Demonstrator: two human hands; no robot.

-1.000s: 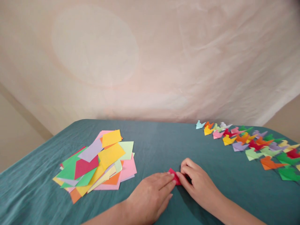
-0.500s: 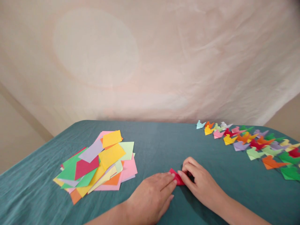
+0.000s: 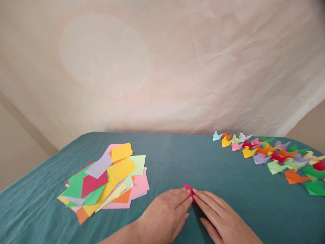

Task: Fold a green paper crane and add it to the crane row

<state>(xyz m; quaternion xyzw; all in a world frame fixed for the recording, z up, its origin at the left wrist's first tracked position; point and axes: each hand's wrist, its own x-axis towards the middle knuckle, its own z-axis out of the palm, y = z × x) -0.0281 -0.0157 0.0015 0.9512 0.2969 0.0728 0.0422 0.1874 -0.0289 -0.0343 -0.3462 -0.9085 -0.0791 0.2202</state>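
A small folded piece of red paper (image 3: 189, 190) lies on the cloth between my hands, mostly covered by fingers. My left hand (image 3: 169, 210) holds it down from the left, fingers together and their tips on the paper. From the right, my right hand (image 3: 218, 215) presses its fingertips on the paper's other edge, its fingers long and close together, the thumb tucked lower. The fingertips of both hands nearly meet over the paper. How the hidden part is folded I cannot tell.
A loose pile of coloured paper sheets (image 3: 119, 173) lies on the left of the teal tablecloth (image 3: 172, 159). Along the right stand rows of folded paper birds (image 3: 276, 166) in many colours. A pale cloth backdrop (image 3: 172, 67) hangs behind the table.
My right hand has gone from a curled pinch at the paper's right edge to straightened fingers pressing on it. Less red paper shows now. My left hand stays nearly in place.
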